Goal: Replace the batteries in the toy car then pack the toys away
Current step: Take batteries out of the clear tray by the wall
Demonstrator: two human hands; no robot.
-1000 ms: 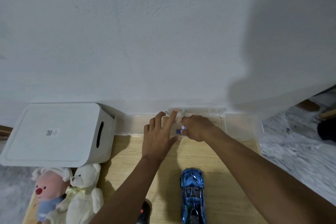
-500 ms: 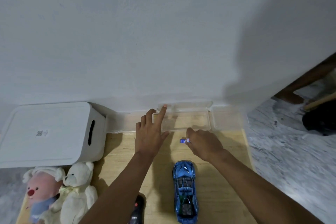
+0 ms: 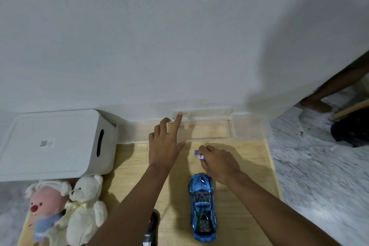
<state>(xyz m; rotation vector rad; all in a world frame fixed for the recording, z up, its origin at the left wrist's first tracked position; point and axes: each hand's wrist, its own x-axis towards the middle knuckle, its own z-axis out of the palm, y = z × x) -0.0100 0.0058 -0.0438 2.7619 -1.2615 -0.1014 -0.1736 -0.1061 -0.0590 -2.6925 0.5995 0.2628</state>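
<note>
R hand point(image 3: 217, 161) pinches small blue/white battery point(image 3: 199, 155) at fingertips, between clear tray point(image 3: 209, 136) and blue toy car point(image 3: 202, 205) on wood board. L hand point(image 3: 164, 144) flat, fingers spread, 1 fingertip on tray lid, holding nothing. Risks: thin pinch, so battery may slip and roll; polarity unreadable; R forearm near car, could knock it.

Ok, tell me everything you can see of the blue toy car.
The blue toy car has a glossy metallic blue body with dark windows and a dark panel toward its near end. It rests flat on the wooden board, lengthwise, pointing toward the wall. The right hand hovers beyond its far tip; no contact is visible.
</note>
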